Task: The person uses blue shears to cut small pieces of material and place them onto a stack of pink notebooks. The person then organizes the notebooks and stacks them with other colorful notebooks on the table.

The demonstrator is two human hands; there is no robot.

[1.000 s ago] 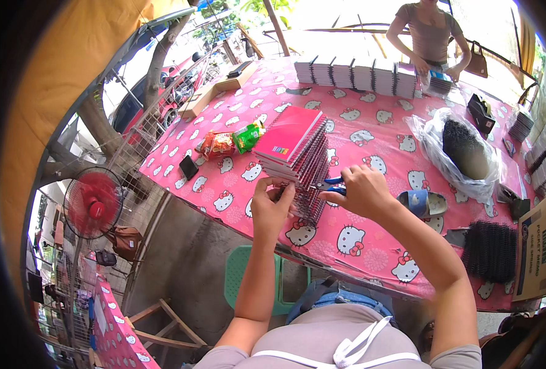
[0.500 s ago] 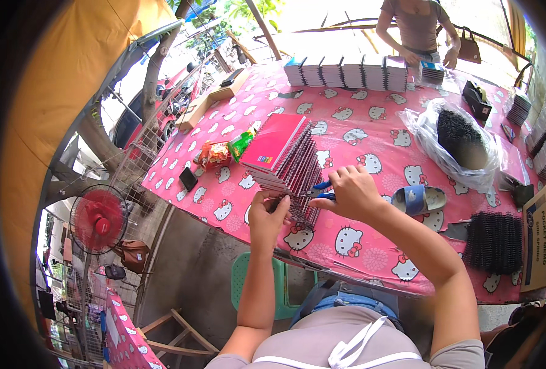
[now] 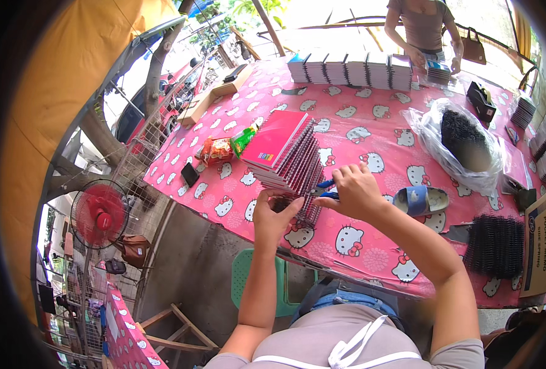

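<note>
A tall stack of spiral notebooks point(image 3: 277, 142) with a pink top cover stands near the table's front edge, its coil bindings facing right. My left hand point(image 3: 274, 216) grips the near corner of a notebook low in the stack, thumb stretched toward the coils and fingers partly hidden beneath the pages. In my right hand point(image 3: 357, 192) are blue-handled pliers point(image 3: 327, 184), closed in the fingers. Their jaws point left at the coil edge; whether they touch the wire is too small to tell.
The table has a pink patterned cover point(image 3: 371, 209). Right of my hand lie a blue slipper point(image 3: 417, 200), a bag of black coils point(image 3: 464, 138), more coils point(image 3: 494, 246) and a carton point(image 3: 544, 240). Snack packets point(image 3: 214, 149) sit left. A person point(image 3: 424, 31) handles notebooks beyond a notebook row point(image 3: 350, 71).
My left thumb has slid right and spread out toward the coil edge. The pliers in my right hand stay beside the coils. The whole view has shifted slightly.
</note>
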